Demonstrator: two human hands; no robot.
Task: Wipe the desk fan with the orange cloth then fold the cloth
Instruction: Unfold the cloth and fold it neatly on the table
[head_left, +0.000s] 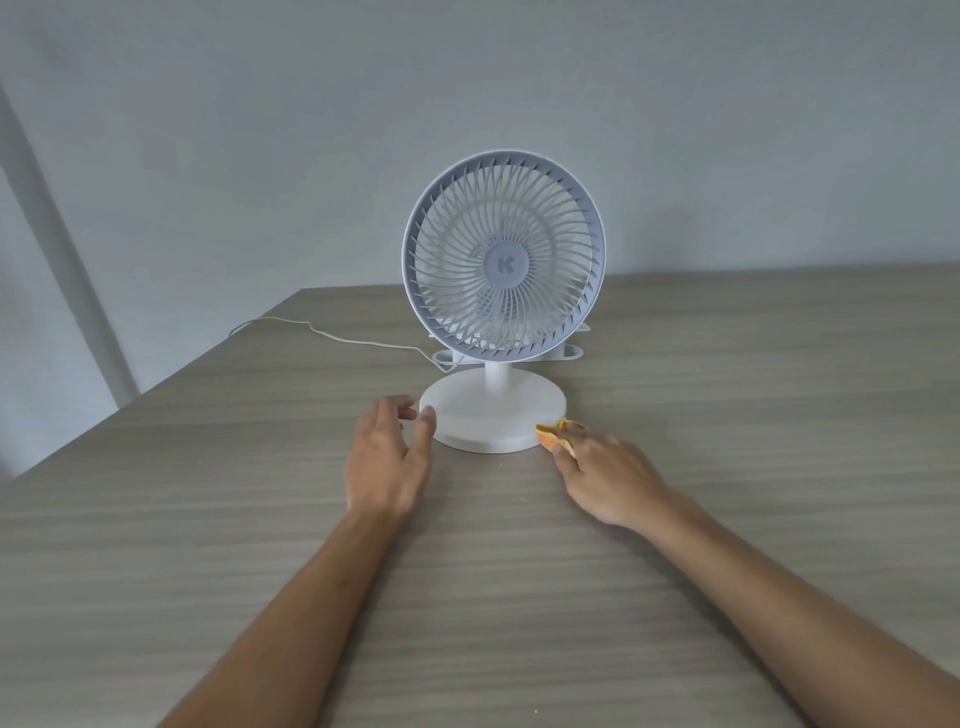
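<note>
Orange cloth (551, 436) is pinched by the fingers of the right hand (608, 480) against the near right edge of the desk fan (501, 301) base on the tabletop (753, 415), while the left hand (387, 462) is held loosely open, empty, beside the base's left edge.

White desk fan (503, 270) upright; bunched orange cloth (551, 435) touching base.

Two bare forearms, no sleeves visible

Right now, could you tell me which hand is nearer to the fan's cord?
Left. The left hand is by the base's left edge, just below the cord; the right hand is across the base.
</note>
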